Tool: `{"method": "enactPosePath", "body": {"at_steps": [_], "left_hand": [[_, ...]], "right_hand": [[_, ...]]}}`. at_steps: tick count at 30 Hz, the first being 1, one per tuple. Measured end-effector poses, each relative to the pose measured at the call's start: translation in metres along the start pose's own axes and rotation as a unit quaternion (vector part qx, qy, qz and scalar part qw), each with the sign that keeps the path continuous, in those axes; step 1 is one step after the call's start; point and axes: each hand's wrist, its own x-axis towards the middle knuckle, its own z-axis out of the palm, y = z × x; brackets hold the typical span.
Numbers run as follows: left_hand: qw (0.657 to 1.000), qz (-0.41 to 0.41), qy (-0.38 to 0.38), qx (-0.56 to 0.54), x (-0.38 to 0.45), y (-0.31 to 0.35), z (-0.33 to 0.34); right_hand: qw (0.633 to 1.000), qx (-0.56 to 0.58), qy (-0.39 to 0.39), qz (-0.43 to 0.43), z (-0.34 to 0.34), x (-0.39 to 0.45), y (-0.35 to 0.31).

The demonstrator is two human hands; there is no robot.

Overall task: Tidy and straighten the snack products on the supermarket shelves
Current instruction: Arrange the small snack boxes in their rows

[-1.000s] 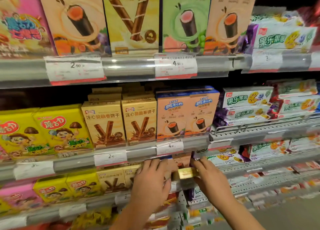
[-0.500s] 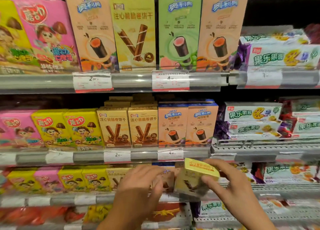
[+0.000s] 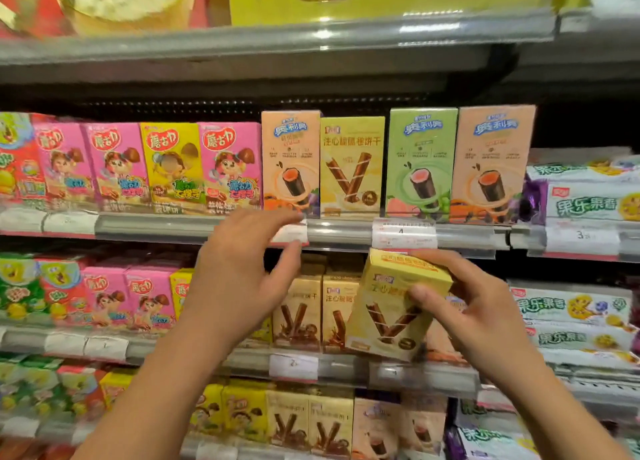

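Right hand [image 3: 481, 307] grips a pale yellow box [image 3: 394, 307], thumb across its printed front, fingers [image 3: 446, 262] curled over the top and far side. Box is tilted, top leaning right, held in the air in front of the middle shelf [image 3: 346, 366]. It overlaps the upright brown boxes [image 3: 298, 314] standing there.

Left hand [image 3: 239, 272] is raised at the same height, holding nothing. Its fingers are spread and loosely bent, thumb apart from them. Fingertips lie over a price tag [image 3: 289, 233] on the upper shelf rail [image 3: 339, 233]; contact cannot be told.

Behind that rail stands a matching yellow box [image 3: 351, 165], upright, between an orange box [image 3: 291, 162] and a green box [image 3: 420, 162]. Pink boxes [image 3: 117, 165] stand to the left.
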Motion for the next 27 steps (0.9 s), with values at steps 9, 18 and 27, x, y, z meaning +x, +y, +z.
{"method": "enactPosePath", "body": {"at_steps": [9, 18, 27], "left_hand": [[0.99, 0.101, -0.028, 0.098, 0.101, -0.044, -0.018], [0.981, 0.115, -0.048, 0.151, 0.149, -0.055, 0.002], [0.982, 0.061, -0.065, 0.164, 0.162, -0.061, 0.008]], "right_hand": [[0.999, 0.011, 0.042, 0.009, 0.021, 0.064, -0.01], [0.995, 0.067, 0.071, 0.029, 0.021, 0.064, -0.001], [0.994, 0.097, 0.046, 0.037, 0.015, 0.064, 0.005]]}}
